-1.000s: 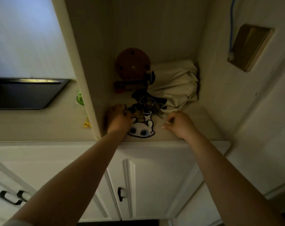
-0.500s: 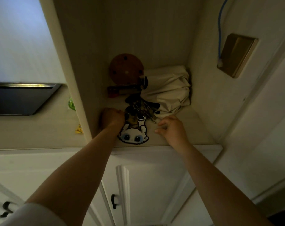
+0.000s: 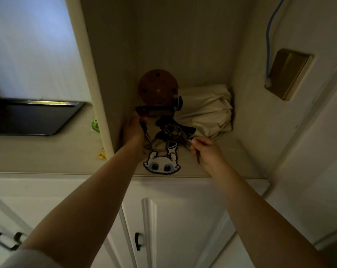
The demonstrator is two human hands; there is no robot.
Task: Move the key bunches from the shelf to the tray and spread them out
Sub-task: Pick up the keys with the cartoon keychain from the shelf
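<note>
A dark heap of key bunches (image 3: pixel 170 133) lies on the cream shelf (image 3: pixel 233 161) inside a narrow alcove. A white pixel-art cat key charm (image 3: pixel 161 163) lies at the shelf's front edge, attached to the heap. My left hand (image 3: pixel 133 129) is at the heap's left side, fingers curled on a dark key. At the heap's right side my right hand (image 3: pixel 206 150) pinches some keys, and a thin brown piece hangs below its fingers. The black tray (image 3: pixel 32 117) sits on the counter to the left, beyond the alcove's side wall.
A round brown disc (image 3: pixel 158 86) leans on the alcove's back wall above a dark red box (image 3: pixel 154 110). A cream cloth bag (image 3: pixel 206 109) fills the back right. A blue cable (image 3: pixel 270 41) and a brass plate (image 3: pixel 288 73) are on the right wall. White cabinet doors are below.
My left hand has moved deeper along the heap's left side. My right hand has gone from hovering near the heap to pinching keys at its right edge.
</note>
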